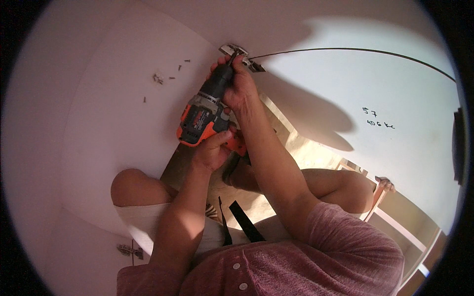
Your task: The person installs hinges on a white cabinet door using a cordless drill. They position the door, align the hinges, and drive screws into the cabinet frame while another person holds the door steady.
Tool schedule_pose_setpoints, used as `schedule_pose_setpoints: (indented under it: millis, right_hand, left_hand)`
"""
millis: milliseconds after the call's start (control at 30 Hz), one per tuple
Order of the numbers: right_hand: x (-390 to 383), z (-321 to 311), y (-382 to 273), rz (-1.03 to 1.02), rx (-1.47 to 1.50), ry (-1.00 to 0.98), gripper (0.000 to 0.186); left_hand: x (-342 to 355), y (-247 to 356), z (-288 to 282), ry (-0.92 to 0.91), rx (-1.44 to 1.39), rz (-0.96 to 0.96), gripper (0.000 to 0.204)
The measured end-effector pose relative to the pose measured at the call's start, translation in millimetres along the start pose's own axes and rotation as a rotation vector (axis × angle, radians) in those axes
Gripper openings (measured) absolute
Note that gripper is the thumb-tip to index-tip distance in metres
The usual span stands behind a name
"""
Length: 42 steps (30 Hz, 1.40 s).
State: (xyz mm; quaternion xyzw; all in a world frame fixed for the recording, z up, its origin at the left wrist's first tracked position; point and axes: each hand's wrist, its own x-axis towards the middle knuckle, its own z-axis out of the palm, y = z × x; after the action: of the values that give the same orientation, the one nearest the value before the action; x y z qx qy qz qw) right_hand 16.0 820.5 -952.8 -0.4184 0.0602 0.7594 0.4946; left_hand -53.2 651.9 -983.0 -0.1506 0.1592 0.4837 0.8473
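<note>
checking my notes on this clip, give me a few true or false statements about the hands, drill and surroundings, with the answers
1. The left hand holds the drill. True.
2. The drill is plain green. False: it is orange, black and grey.
3. Small screws lie left of the drill's front end. True.
4. The right hand rests on a knee. False: the right hand is at the drill's front end, by a metal fitting.

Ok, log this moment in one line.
left hand: on drill handle | right hand: around drill's front | bit: at metal hinge | screws: on white panel
</note>
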Motion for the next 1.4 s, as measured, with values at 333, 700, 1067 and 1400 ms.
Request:
schedule_pose_setpoints:
  millis: [333, 700, 1067, 1400]
  right_hand:
    - [-1.2, 5.5, -2.4, 0.027, -0.011, -0.043, 0.046]
    - [-4.2, -1.5, 5.5, -0.141, 0.032, -0.140, 0.057]
    - [0.6, -3.9, 5.5, -0.118, -0.050, -0.070, 0.059]
    - [-26.8, 13.4, 17.8, 0.044, -0.438, -0.116, 0.068]
  left_hand:
    - [-11.5, 13.3, 26.9, 0.054, 0.285, 0.129, 0.032]
    - [-19.3, 44.1, 38.9, 0.064, 0.423, 0.190, 0.048]
    - [-22.9, 44.5, 42.6, 0.104, 0.422, 0.194, 0.042]
    - [-20.4, 41.8, 29.7, 0.121, 0.412, 0.168, 0.035]
